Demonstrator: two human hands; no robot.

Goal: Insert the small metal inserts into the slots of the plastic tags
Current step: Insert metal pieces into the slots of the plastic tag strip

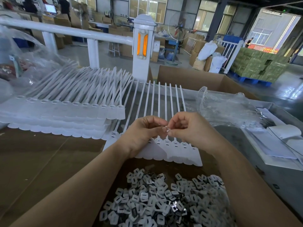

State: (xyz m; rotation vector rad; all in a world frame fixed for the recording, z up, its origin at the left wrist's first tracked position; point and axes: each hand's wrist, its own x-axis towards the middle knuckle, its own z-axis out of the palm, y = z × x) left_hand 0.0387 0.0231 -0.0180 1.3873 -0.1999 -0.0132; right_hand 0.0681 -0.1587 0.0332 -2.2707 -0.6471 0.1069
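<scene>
A strip of joined white plastic tags point(178, 153) with long tails lies in front of me on the cardboard-covered table. Above its row of slots, my left hand point(141, 135) and my right hand point(188, 128) meet fingertip to fingertip. Both pinch one small metal insert point(166, 128) between them. A heap of small metal inserts point(165, 200) lies near me, between my forearms. My left hand covers several of the strip's slots.
Stacked strips of white tags point(65, 115) lie to the left. Clear plastic bags point(229, 108) and white sheets point(278, 145) lie at the right. An open cardboard box point(196, 79) and a white fence post point(143, 46) stand behind the table.
</scene>
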